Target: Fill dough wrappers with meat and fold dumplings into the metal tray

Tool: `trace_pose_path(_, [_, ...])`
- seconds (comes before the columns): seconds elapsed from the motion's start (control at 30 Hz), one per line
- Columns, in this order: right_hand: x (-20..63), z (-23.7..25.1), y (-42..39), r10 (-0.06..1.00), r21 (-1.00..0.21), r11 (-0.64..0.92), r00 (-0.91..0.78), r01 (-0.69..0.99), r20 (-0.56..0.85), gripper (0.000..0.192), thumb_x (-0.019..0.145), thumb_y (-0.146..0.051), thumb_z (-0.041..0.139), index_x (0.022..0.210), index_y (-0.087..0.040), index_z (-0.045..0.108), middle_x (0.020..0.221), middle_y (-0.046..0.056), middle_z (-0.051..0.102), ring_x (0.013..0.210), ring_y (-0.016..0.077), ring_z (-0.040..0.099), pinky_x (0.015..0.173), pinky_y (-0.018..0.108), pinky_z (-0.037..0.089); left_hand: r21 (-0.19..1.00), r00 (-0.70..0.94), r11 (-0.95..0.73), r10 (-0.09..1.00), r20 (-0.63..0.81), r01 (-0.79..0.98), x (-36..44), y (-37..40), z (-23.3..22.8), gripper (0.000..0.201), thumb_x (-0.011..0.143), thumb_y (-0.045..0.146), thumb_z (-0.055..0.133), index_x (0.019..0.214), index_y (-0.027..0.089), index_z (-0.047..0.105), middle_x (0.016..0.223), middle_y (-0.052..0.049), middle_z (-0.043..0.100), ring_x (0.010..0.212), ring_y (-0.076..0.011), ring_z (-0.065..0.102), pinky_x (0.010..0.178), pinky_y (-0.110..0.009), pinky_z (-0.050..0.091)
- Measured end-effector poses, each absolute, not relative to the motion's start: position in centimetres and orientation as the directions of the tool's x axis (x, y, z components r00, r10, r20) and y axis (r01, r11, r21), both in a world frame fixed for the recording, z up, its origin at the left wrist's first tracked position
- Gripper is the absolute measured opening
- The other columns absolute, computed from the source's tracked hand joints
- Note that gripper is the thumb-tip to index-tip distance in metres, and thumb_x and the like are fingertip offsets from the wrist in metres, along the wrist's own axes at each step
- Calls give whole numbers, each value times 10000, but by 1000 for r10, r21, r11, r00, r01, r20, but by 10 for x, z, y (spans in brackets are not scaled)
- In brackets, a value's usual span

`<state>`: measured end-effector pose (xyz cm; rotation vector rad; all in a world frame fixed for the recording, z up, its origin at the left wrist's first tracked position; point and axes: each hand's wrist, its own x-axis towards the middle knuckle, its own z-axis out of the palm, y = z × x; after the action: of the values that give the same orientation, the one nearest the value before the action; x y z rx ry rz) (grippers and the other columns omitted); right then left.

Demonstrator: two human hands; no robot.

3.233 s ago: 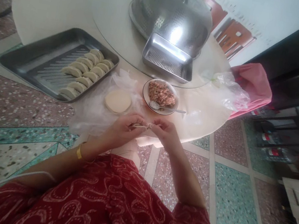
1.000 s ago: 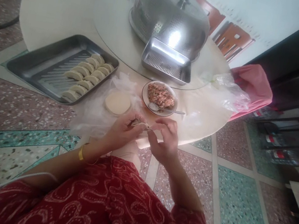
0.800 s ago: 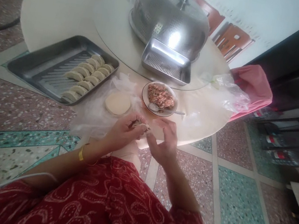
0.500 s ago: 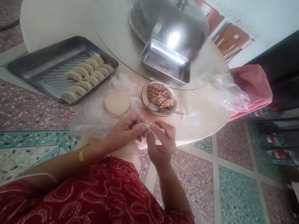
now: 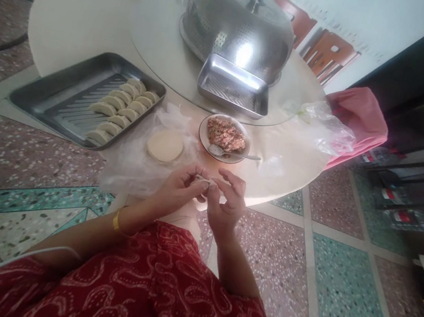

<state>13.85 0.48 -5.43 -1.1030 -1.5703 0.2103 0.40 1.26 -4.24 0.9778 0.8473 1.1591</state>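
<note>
Left hand (image 5: 179, 188) and right hand (image 5: 227, 205) meet at the near edge of the worktop, thumbs and fingertips pinched from either side on a small piece of dough (image 5: 204, 180), mostly hidden between them; the left forearm slants in with a yellow band (image 5: 116, 220) at its wrist, while the right one rises more steeply. Pale and rounded, the worktop (image 5: 82, 10) spreads ahead of the hands, above a speckled terrazzo floor (image 5: 32, 154), with wooden chairs (image 5: 339, 43) beyond it. Forward-left of the hands, a dark, ridged metal tray (image 5: 59, 93) carries two rows of plump crescent dumplings (image 5: 123, 104); nearer, a smooth round of dough (image 5: 165, 145) lies on crinkled translucent plastic (image 5: 128, 165). Straight ahead sit a shallow bowl (image 5: 203, 129) of coarse, crumbly filling (image 5: 226, 135) with a spoon (image 5: 253, 158), then a shiny rectangular pan (image 5: 231, 95) and a perforated metal dome (image 5: 229, 14). Well off to the right, a crumpled clear bag (image 5: 335, 134) lies beside pink cloth (image 5: 362, 117).
</note>
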Motion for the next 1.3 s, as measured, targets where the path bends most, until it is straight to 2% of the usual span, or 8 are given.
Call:
trace_pose_path(0.07, [140, -54, 5, 820, -785, 482, 116, 388, 561, 157, 853, -271, 626, 951, -279, 749, 1121, 59, 721, 1062, 217, 632, 948, 451, 502, 939, 199, 115, 979, -52, -324, 4, 13, -42, 213, 752, 302, 724, 841, 164, 589, 748, 24, 625, 634, -88, 604, 559, -179, 517])
trace_pose_path(0.17, [140, -50, 9, 980, -973, 178, 113, -146, 163, 318, 880, -497, 530, 1063, -308, 709, 1220, 43, 691, 1152, 224, 612, 1019, 477, 467, 966, 234, 84, 972, -25, -246, 0, 12, -41, 196, 789, 322, 698, 834, 165, 590, 748, 10, 627, 608, -95, 590, 563, -211, 510])
trace_pose_path(0.23, [136, -46, 12, 987, -851, -163, -84, -500, -139, 454, 873, -620, 423, 1090, -316, 683, 1233, 37, 686, 1105, 229, 640, 971, 478, 503, 993, 307, -13, 950, 48, -116, -5, 11, -40, 149, 826, 301, 662, 828, 165, 602, 766, -8, 638, 651, -112, 599, 608, -236, 513])
trace_pose_path(0.3, [131, -43, 13, 908, -652, -419, -313, -632, -281, 513, 861, -651, 383, 1112, -305, 667, 1224, 47, 690, 1054, 238, 663, 928, 473, 528, 981, 417, -184, 897, 143, 59, -11, 10, -36, 89, 855, 262, 623, 844, 173, 625, 805, -25, 655, 740, -137, 615, 677, -261, 519])
trace_pose_path(0.5, [119, -35, 8, 853, -356, -520, -448, -777, -267, 539, 928, -580, 271, 1156, -256, 636, 1121, 51, 718, 993, 197, 674, 894, 394, 557, 668, 658, -697, 635, 406, 260, -24, 14, -19, 89, 928, 172, 539, 935, 190, 625, 995, -51, 685, 971, -168, 629, 838, -294, 499])
trace_pose_path(0.7, [119, -29, 5, 838, -365, -536, -428, -761, -337, 534, 952, -527, 209, 1155, -249, 616, 915, 44, 721, 812, 189, 663, 759, 376, 583, 426, 739, -852, 493, 460, 304, -27, 28, -16, 117, 918, 203, 576, 1009, 204, 650, 1080, -78, 700, 1017, -215, 623, 913, -371, 445])
trace_pose_path(1.07, [121, -24, 0, 810, -291, -550, -415, -783, -413, 525, 993, -469, 175, 1110, -215, 619, 777, -11, 670, 506, 92, 485, 436, 174, 413, 578, 803, -780, 494, 332, 241, -24, 38, -6, 112, 877, 286, 627, 851, 291, 736, 896, -14, 751, 912, -212, 636, 913, -390, 410])
trace_pose_path(1.3, [120, -39, 1, 812, -169, -570, -518, -804, -269, 589, 1005, -467, 87, 1069, -181, 598, 658, -26, 593, 405, 79, 389, 308, 147, 286, 595, 871, -774, 429, 239, 218, -14, 43, -12, 106, 849, 323, 665, 899, 285, 749, 976, -35, 720, 948, -260, 611, 991, -460, 355])
